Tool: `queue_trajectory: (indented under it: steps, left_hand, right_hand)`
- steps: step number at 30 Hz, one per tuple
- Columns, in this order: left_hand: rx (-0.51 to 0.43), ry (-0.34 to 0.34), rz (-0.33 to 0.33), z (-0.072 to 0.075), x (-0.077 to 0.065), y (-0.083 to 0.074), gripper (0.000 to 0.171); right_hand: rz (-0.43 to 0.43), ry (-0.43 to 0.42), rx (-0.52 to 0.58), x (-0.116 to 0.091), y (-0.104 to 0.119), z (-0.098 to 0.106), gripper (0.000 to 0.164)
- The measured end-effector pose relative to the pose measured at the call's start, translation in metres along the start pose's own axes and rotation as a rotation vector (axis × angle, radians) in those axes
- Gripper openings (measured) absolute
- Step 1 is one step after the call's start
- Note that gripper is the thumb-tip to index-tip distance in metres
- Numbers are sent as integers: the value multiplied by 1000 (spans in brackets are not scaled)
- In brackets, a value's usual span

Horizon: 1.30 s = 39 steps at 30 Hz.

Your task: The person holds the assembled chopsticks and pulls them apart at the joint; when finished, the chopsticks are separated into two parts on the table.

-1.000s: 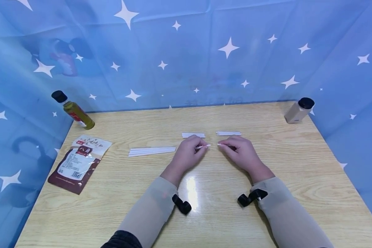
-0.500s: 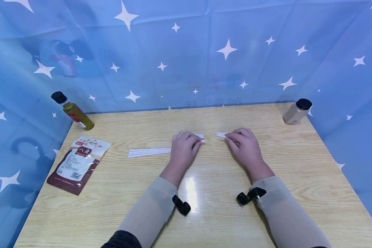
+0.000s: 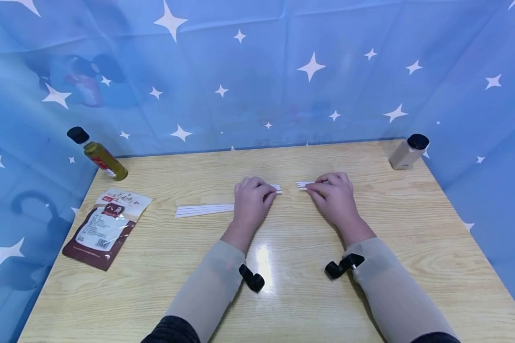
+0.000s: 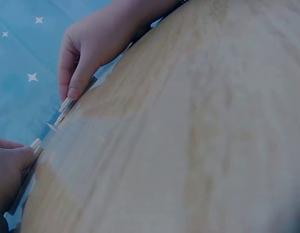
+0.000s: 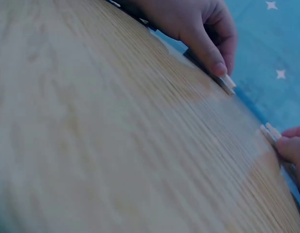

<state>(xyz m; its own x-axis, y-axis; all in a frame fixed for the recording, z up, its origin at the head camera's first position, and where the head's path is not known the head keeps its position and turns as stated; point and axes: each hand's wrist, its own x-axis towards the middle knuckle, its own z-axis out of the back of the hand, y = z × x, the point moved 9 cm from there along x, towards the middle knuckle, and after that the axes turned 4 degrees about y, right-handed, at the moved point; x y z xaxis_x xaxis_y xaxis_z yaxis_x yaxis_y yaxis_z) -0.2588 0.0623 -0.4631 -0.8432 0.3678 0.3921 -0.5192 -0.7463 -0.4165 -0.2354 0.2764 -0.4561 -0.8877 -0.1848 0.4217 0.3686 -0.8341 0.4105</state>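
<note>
In the head view my left hand [image 3: 251, 200] pinches a short white strip [image 4: 36, 143] between thumb and fingers, its end showing past the fingertips. It is low over the table, right beside several short white strips [image 3: 276, 186] that it partly covers. Across a small gap, my right hand [image 3: 334, 197] pinches another short white strip [image 5: 274, 130] against the right-hand group of short strips [image 3: 301, 184], mostly hidden under the fingers. Left of my left hand lie several longer white strips [image 3: 203, 210] side by side, their right ends hidden by the hand.
A wooden table [image 3: 283, 309] fills the lower view, with a blue star-patterned curtain [image 3: 249, 71] behind it. An oil bottle [image 3: 105, 160] stands at the back left, a brown-and-white pouch [image 3: 105, 228] lies before it, and a black-capped shaker jar [image 3: 407, 153] stands back right.
Both hands have moved away from the middle gap and farther back, each carrying its short strip to a group of short strips. The left shifted leftward and the right slightly rightward.
</note>
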Motion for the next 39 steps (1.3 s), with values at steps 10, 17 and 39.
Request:
queue_trajectory:
  steps: [10, 17, 39]
  left_hand:
    - [35, -26, 7, -1, 3, 0, 7]
    - [55, -33, 17, -1, 4, 2, 7]
    - [89, -35, 41, 0, 4, 4, 7]
  right_hand:
    - [-10, 3, 10, 2, -4, 1, 9]
    - [-9, 3, 21, 3, -2, 2, 11]
    - [-11, -1, 29, 5, -6, -3, 9]
